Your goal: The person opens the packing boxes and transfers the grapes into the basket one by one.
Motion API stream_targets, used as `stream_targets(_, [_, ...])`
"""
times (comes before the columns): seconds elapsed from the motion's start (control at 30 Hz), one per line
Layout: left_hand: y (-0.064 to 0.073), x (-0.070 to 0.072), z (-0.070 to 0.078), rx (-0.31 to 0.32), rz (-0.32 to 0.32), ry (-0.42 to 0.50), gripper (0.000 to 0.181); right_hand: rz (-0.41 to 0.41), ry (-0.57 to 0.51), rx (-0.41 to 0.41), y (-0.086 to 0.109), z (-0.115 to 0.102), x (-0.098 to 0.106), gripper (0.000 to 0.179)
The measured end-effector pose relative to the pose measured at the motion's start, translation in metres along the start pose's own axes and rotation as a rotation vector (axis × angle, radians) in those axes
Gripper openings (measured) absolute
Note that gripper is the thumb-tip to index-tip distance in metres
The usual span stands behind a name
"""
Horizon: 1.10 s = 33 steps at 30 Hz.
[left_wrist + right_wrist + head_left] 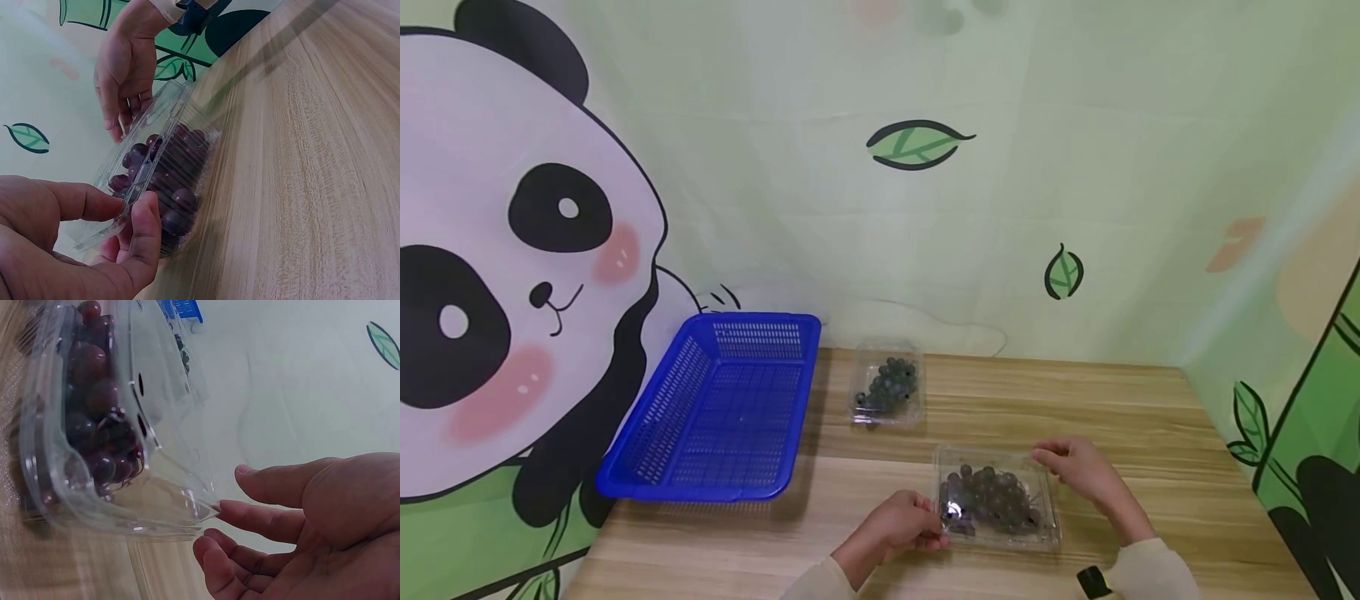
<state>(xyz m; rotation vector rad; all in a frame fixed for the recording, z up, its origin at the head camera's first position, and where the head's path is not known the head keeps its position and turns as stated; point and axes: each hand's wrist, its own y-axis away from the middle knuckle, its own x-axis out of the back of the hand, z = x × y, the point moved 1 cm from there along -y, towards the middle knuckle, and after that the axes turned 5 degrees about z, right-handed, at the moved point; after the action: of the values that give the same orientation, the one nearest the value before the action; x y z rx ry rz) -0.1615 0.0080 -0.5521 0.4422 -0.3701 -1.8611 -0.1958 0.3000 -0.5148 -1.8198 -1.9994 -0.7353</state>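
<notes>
A clear plastic clamshell box (pixel 992 537) of dark grapes (pixel 996 497) lies on the table in front of me. My left hand (pixel 901 525) pinches the rim at its left front side, thumb and finger on either side of the plastic in the left wrist view. At the far right corner is my right hand (pixel 1084 471). In the right wrist view, its fingertips touch the plastic corner while the thumb (pixel 275 482) stands apart from it. Purple-red grapes (pixel 94 394) show through the clear wall there. Whether the lid is fastened I cannot tell.
A second clear box (pixel 859 379) with dark grapes stands farther back, near the wall cloth. To its left is a blue plastic basket (pixel 790 425) with slotted sides. The wooden table (pixel 1135 400) meets a printed cloth with a panda (pixel 550 108) and leaves.
</notes>
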Motion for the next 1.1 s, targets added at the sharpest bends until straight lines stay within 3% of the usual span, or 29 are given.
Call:
stream_targets(0.43, [0.0,0.0,-0.003,0.007,0.005,0.005,0.022,0.053,0.129,0.068,0.009,-0.016,0.0,0.037])
stream_targets(1.1, [0.0,0.0,-0.001,-0.002,0.005,-0.002,0.016,0.071,0.179,0.18,0.022,-0.041,-0.01,0.033])
